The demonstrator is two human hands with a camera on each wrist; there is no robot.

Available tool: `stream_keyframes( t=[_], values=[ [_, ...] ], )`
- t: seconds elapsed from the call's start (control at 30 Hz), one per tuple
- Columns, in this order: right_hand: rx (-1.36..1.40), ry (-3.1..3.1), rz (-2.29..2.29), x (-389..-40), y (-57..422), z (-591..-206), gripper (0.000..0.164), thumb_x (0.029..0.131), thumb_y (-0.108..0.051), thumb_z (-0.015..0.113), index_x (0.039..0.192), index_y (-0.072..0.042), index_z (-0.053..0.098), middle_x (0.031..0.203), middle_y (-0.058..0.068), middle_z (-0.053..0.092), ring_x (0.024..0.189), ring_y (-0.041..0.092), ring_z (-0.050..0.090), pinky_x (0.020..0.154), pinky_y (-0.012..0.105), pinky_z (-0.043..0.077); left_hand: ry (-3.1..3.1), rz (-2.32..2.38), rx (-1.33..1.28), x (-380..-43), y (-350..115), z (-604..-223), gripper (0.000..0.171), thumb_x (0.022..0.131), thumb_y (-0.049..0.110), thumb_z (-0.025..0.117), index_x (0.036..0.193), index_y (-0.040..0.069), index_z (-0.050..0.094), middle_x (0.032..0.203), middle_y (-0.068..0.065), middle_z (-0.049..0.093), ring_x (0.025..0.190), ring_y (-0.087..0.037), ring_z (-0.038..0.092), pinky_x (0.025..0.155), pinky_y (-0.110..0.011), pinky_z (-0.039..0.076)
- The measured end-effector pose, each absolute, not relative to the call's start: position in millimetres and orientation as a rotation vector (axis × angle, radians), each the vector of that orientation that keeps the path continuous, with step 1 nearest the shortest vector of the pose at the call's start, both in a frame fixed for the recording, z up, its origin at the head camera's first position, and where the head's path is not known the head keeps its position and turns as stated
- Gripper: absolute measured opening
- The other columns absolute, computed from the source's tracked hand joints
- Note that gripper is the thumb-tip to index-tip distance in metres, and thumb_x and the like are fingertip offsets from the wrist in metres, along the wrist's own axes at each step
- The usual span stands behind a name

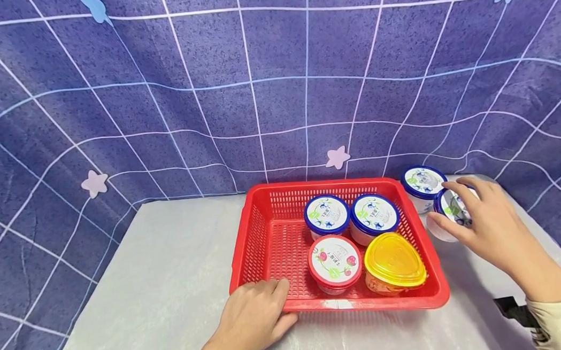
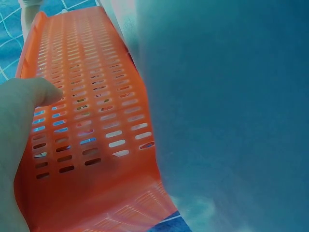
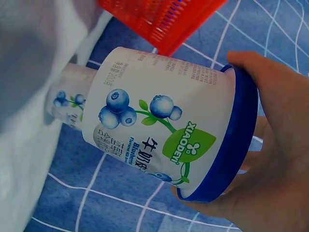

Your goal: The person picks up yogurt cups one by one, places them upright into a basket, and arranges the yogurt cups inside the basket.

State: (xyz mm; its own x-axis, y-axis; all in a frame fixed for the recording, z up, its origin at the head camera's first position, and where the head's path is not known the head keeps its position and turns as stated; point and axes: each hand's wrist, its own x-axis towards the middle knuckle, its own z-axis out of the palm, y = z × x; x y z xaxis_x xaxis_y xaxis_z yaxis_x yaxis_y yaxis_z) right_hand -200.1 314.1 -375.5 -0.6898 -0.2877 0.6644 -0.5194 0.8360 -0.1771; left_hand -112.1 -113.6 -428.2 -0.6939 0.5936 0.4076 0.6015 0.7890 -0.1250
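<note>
My right hand (image 1: 493, 226) grips a white blueberry yogurt cup (image 3: 159, 111) around its blue lid, just right of the basket. In the right wrist view the fingers and thumb wrap the lid's edge, and the printed side faces the camera. A second blue-lidded cup (image 1: 424, 181) stands beside it, close to the basket's back right corner. On the near side, my left hand (image 1: 253, 318) holds the front left rim of the red plastic basket (image 1: 365, 302), fingers over the rim and thumb outside. The left wrist view shows that thumb against the slotted basket wall (image 2: 91, 111).
Inside the basket are two blue-lidded cups (image 1: 327, 215), a red-lidded cup (image 1: 335, 260) and a yellow-lidded container (image 1: 394, 260), all toward the middle and right. A pale table (image 1: 170, 267) carries the basket. Behind it hangs a blue gridded cloth (image 1: 281, 105).
</note>
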Motion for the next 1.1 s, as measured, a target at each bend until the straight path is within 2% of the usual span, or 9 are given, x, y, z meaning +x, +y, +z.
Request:
stream_keyframes(
  t=[0.4,0.63,1.0,1.1],
  values=[
    [0.578,-2.352,0.465,-190.7,305.9,-362.4,0.07,0.067,-0.029,0.084,0.126,0.002,0.06,0.121,0.03,0.055,0.109,0.052,0.047,0.091,0.063,0.032,-2.52,-0.04,-0.908,-111.1,-113.7,-428.9,0.042,0.074,0.048,0.073,0.079,0.016,0.047,0.059,0.009,0.038,0.047,-0.01,0.042,0.044,-0.026,0.03],
    [0.577,-2.348,0.435,-189.9,302.5,-350.8,0.068,0.072,-0.037,0.081,0.124,0.002,0.06,0.121,0.031,0.054,0.109,0.053,0.046,0.09,0.065,0.031,-2.511,-0.042,-0.901,-111.6,-114.5,-428.7,0.041,0.075,0.049,0.072,0.079,0.016,0.048,0.058,0.009,0.037,0.047,-0.01,0.042,0.044,-0.026,0.032],
    [0.621,-2.33,0.413,-187.7,293.6,-339.3,0.068,0.072,-0.036,0.08,0.126,0.0,0.06,0.121,0.03,0.054,0.112,0.053,0.046,0.09,0.067,0.032,-2.522,-0.032,-0.906,-111.0,-114.4,-427.5,0.041,0.077,0.051,0.071,0.08,0.016,0.05,0.058,0.009,0.037,0.047,-0.01,0.04,0.045,-0.026,0.031],
    [0.627,-2.327,0.405,-185.9,289.9,-334.3,0.068,0.074,-0.04,0.079,0.126,-0.001,0.06,0.122,0.03,0.054,0.114,0.053,0.046,0.091,0.068,0.032,-2.519,-0.036,-0.907,-110.6,-114.6,-427.8,0.041,0.076,0.051,0.072,0.08,0.016,0.051,0.059,0.009,0.038,0.047,-0.01,0.042,0.045,-0.026,0.032]
  ],
)
